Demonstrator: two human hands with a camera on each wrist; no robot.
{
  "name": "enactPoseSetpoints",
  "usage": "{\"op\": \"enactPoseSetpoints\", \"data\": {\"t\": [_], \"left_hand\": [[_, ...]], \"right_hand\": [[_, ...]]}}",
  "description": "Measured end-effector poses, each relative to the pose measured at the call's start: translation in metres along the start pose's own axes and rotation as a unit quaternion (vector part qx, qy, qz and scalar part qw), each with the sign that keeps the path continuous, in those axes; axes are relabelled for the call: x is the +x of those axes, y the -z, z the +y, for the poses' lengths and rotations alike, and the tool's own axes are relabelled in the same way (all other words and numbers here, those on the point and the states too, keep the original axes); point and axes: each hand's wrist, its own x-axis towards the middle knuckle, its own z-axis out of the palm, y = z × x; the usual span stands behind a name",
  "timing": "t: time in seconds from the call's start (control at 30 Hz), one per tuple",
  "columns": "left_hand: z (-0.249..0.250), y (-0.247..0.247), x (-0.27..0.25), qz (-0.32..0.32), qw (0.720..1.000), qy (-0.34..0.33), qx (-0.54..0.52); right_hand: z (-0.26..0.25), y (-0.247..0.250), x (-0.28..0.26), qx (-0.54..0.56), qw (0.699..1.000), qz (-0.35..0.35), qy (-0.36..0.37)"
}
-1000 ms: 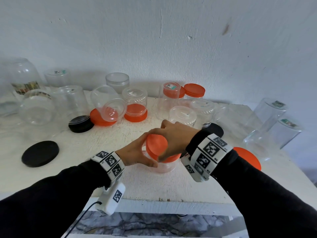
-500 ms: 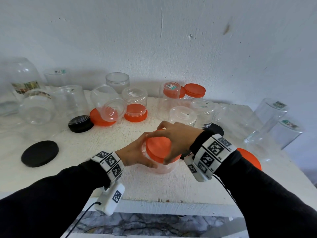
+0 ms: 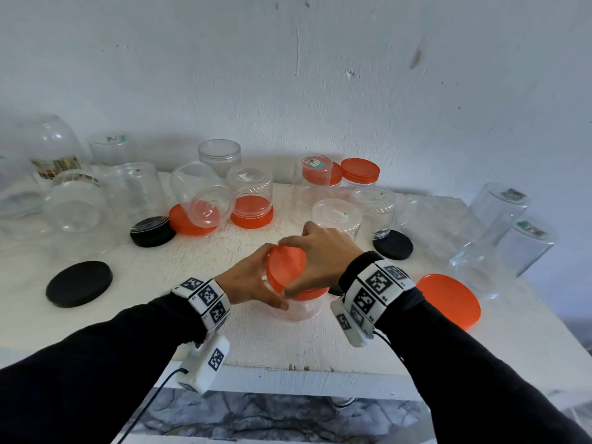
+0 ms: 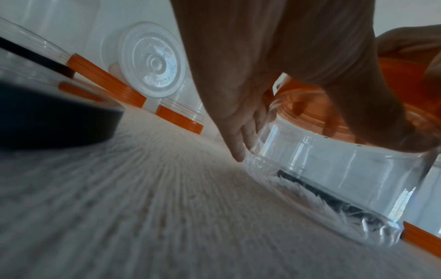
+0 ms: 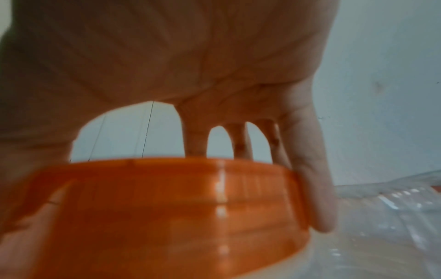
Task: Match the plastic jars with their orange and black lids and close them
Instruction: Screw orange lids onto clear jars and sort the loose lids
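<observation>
A short clear plastic jar stands near the table's front edge, with an orange lid on its mouth. My left hand wraps round the jar's side, thumb in front; in the left wrist view its fingers curl behind the jar. My right hand grips the lid from above, its fingers and thumb curled over the rim. The right wrist view shows the orange lid close up under that hand's fingers.
Several empty clear jars, some upside down, crowd the back and both sides of the white table. Loose black lids and a large orange lid lie around. A capped jar stands at the back.
My right hand has turned on the orange lid, its wrist swinging round and its fingers shifting along the rim. The left hand and the jar have stayed in place.
</observation>
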Motion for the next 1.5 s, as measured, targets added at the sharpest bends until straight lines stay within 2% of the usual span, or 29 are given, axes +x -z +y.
{"op": "enactPoseSetpoints", "data": {"t": [0.27,0.5,0.57,0.63,0.73,0.9,1.03,1.27,1.37,1.5], "left_hand": [[0.018,-0.004,-0.003,0.0,0.999,0.012,0.044],[0.049,-0.01,0.013,0.011,0.996,-0.045,-0.073],[0.059,-0.008,0.019,0.048,0.993,-0.065,-0.087],[0.067,-0.005,0.026,0.12,0.987,-0.079,-0.076],[0.075,-0.001,0.042,0.217,0.971,-0.101,-0.034],[0.077,0.006,0.07,0.292,0.939,-0.153,0.099],[0.077,0.019,0.101,0.334,0.904,-0.178,0.198],[0.074,0.034,0.151,0.325,0.869,-0.187,0.324],[0.069,0.04,0.168,0.319,0.866,-0.176,0.342],[0.062,0.044,0.186,0.283,0.868,-0.174,0.369]], "right_hand": [[0.005,0.0,-0.009,0.002,1.0,0.012,0.0],[0.052,0.024,-0.041,0.122,0.99,0.064,-0.04],[0.072,0.035,-0.049,0.165,0.98,0.093,-0.054],[0.09,0.046,-0.056,0.196,0.967,0.144,-0.074],[0.119,0.06,-0.058,0.245,0.932,0.239,-0.118],[0.164,0.077,-0.043,0.258,0.886,0.328,-0.203],[0.189,0.08,-0.025,0.253,0.877,0.337,-0.231],[0.228,0.094,0.025,0.201,0.892,0.317,-0.251],[0.247,0.1,0.045,0.185,0.897,0.3,-0.267],[0.267,0.101,0.072,0.172,0.907,0.245,-0.297]]}}
